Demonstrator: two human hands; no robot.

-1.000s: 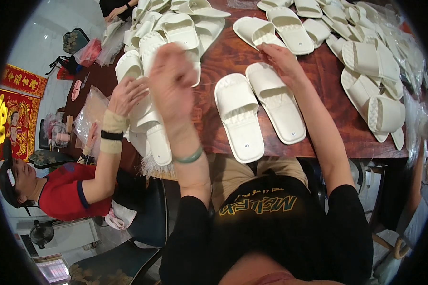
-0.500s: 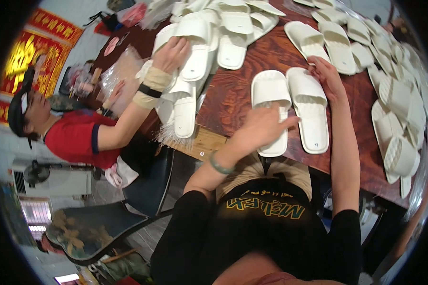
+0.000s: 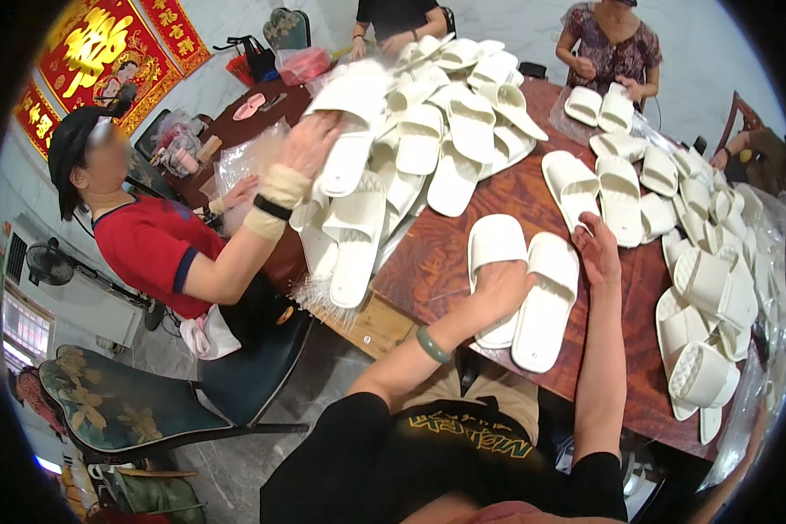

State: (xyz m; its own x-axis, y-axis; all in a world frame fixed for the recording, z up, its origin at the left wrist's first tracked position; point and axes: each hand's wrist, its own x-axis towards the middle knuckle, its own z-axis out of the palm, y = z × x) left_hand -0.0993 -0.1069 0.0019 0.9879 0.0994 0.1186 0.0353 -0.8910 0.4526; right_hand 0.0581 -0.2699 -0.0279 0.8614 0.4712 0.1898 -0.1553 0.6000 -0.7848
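Note:
A pair of white slide slippers lies in front of me at the near table edge. My left hand (image 3: 502, 290) is over the left slipper (image 3: 496, 236), its fingers down at the strap opening and hidden there, its thumb reaching toward the right slipper (image 3: 546, 301). The right slipper partly overlaps the left one. Just beyond the right slipper's upper edge is my right hand (image 3: 598, 251), fingers loosely bent and apart, nothing visible in it. Its fingertips come close to another white slipper (image 3: 571, 188) farther back; whether they touch I cannot tell.
On the left, a co-worker in red (image 3: 153, 249) has a hand on a large heap of white slippers (image 3: 419, 148). More slippers (image 3: 712, 288) are piled along the right side, by clear plastic wrap (image 3: 764, 367). Two people stand or sit across the dark red wooden table (image 3: 428, 262).
My view has tilted up, showing people across the table. My left hand has gone deeper toward the left slipper's strap. The right slipper now overlaps the left, and my right hand is off it.

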